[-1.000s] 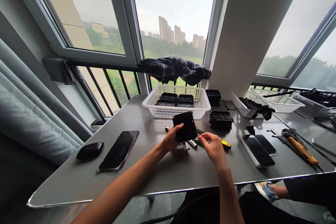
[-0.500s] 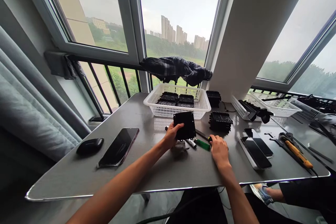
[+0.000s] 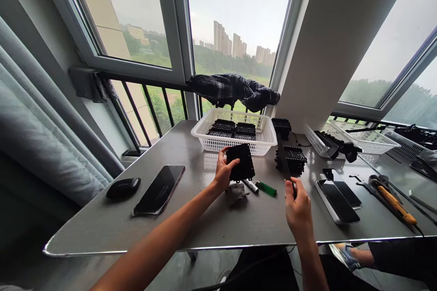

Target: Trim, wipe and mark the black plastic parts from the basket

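Observation:
In my left hand [image 3: 224, 172] is a square black plastic plate [image 3: 241, 163] with a toothed edge, my thumb across its face and fingers behind it. My right hand [image 3: 299, 207] grips a long, dark, flat blade-like tool [image 3: 282, 157], raised almost upright; whether it is a file or a knife I cannot tell. Below the plate lies a crumpled grey cloth or glove [image 3: 236, 194], beside a white marker [image 3: 251, 186] and a green lighter [image 3: 266, 188]. Beyond the tool stands a stack of black plates [image 3: 294, 161].
A white basket [image 3: 235, 146] with black plates stands at the back, another black stack [image 3: 282, 127] beside it. Left lie a mouse [image 3: 123, 188] and a phone [image 3: 160, 190]; right, two more phones [image 3: 337, 201] and orange-handled cutters [image 3: 396, 207]. Another person's leg [image 3: 363, 257] shows below the table.
My right hand has picked the flat tool up off the table and tilted it upright, moving slightly right. My left hand still holds the plate, turned a little.

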### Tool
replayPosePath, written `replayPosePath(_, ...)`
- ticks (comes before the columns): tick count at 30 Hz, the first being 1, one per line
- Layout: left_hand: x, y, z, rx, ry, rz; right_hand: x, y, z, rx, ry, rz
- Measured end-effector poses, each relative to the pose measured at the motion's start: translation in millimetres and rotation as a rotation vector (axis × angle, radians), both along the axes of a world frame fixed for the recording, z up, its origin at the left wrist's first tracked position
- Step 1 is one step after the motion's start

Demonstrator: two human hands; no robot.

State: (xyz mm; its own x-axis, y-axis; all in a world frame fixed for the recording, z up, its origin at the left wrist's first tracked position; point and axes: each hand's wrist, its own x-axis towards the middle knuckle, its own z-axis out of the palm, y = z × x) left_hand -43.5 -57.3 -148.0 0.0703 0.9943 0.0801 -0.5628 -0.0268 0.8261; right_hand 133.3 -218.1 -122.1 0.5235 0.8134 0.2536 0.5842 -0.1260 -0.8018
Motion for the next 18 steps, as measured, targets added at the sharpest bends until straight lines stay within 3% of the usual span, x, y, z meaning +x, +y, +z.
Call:
replayPosePath(5, 1, 1, -0.9, -0.052, -0.046, 0.053, -30, 54, 23.9, 0.125, 0.102, 0.129)
replayPosePath(9, -3, 2, 5.1, -0.05, -0.119, 0.083, -48, 81, 29.3, 0.186, 0.103, 0.115)
replayPosePath(12, -6, 4, 9.0, -0.024, -0.154, 0.07, -55, 85, 23.2, 0.239, 0.152, 0.128)
replayPosePath(18, -3, 0, 7.3, -0.151, -0.15, 0.055, -53, 86, -4.8, 0.172, 0.303, 0.249)
